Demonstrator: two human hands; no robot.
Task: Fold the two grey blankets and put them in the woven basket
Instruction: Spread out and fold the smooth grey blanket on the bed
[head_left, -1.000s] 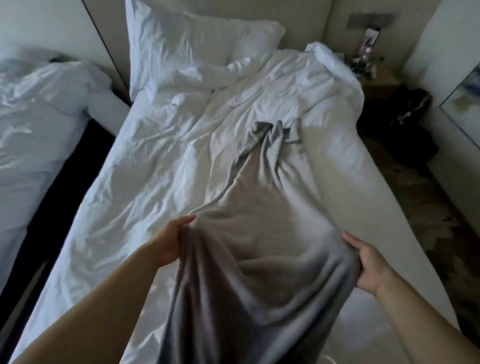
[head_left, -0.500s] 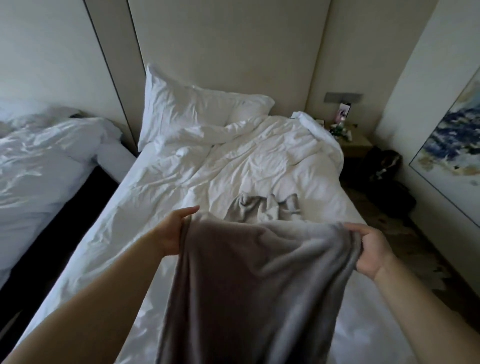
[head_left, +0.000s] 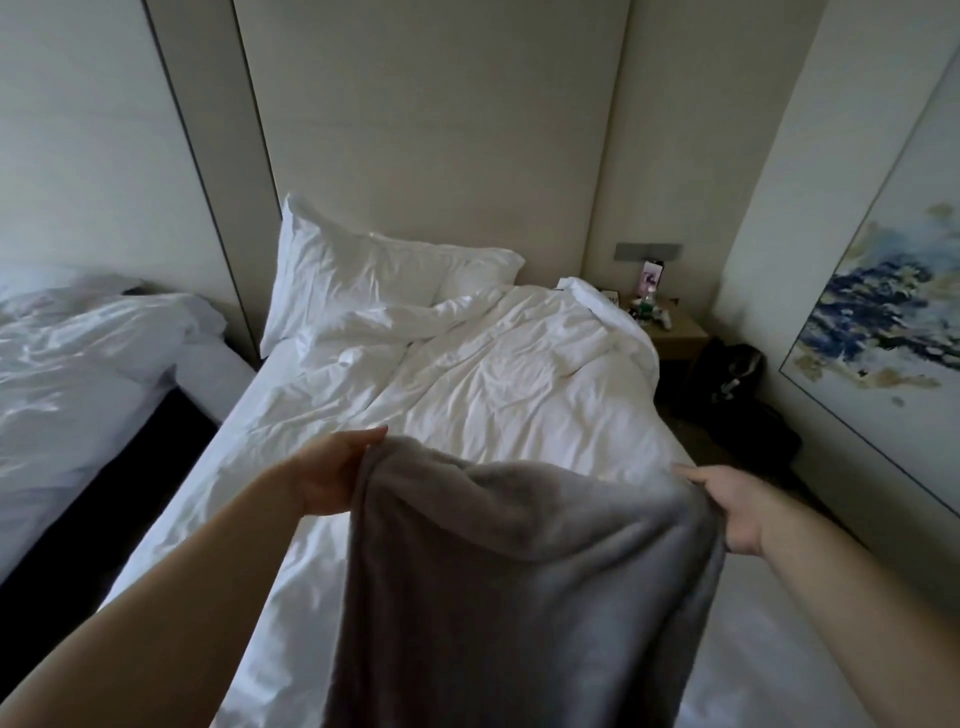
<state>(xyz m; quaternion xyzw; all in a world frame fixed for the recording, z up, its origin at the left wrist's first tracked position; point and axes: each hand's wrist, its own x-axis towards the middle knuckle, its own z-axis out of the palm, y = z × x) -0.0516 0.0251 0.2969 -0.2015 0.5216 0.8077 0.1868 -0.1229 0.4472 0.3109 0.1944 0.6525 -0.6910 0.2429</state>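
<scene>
My left hand (head_left: 332, 473) grips the upper left edge of the grey blanket (head_left: 519, 582), with the thumb on top and the fingers hidden behind the cloth. My right hand (head_left: 737, 512) holds the upper right edge, fingers curled into the fabric. The blanket is soft and fuzzy. It hangs between my 2 hands in loose folds above the wrinkled white bed (head_left: 467, 384).

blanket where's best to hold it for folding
The two ends of its top edge, one from each side. The blanket hangs long from that edge and sags mid-span; the left hand and right hand, gripping there, can pull it taut.
</scene>
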